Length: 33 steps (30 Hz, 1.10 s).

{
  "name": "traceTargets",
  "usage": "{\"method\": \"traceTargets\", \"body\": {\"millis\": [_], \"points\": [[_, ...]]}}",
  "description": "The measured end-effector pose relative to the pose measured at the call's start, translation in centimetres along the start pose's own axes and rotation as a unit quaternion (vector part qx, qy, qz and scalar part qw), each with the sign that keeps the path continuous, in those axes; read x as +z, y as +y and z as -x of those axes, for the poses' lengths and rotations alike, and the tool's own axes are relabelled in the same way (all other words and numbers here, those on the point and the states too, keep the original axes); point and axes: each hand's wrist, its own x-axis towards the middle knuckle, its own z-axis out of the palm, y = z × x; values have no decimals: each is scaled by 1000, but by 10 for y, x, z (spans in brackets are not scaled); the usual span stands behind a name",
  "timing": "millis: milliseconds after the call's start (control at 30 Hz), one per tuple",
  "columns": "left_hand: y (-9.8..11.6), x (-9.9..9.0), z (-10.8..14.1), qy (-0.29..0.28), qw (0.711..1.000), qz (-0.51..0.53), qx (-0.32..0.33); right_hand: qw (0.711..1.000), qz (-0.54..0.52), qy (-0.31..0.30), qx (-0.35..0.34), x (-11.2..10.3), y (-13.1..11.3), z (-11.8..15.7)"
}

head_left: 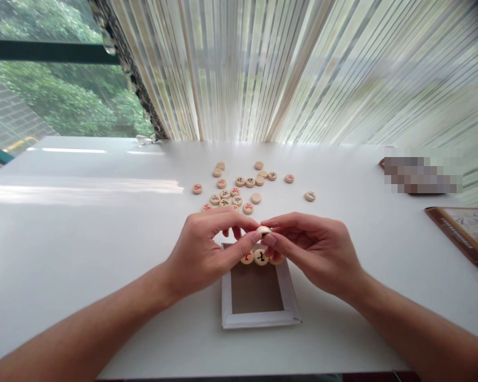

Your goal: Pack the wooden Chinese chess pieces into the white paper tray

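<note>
Person's left hand (207,246) pinching pale, round wooden disc (264,229) by its left edge; loose wooden discs (237,200), some marked red or black, lying beyond on glossy white table (83,233); similar discs (261,257) sitting inside white, brown-floored rectangular box (262,320) below; right hand (322,244) pinching disc's right edge.

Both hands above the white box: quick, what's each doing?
Left hand: pinching a round wooden piece between thumb and fingertip.
Right hand: pinching the same piece from the other side.

Both hands (207,249) (322,246) in fingertip pinches
</note>
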Motion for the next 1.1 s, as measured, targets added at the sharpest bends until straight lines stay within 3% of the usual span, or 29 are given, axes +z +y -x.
{"method": "traceTargets", "body": {"millis": [400,600,1100], "points": [[0,2,2,-23,988,103,-116,1000,6,21,-5,2,-7,-2],[4,2,1,-24,981,130,-143,999,8,28,13,2,-8,-1],[1,1,-1,-34,947,235,-218,982,-137,-31,125,-4,-7,-7]]}}
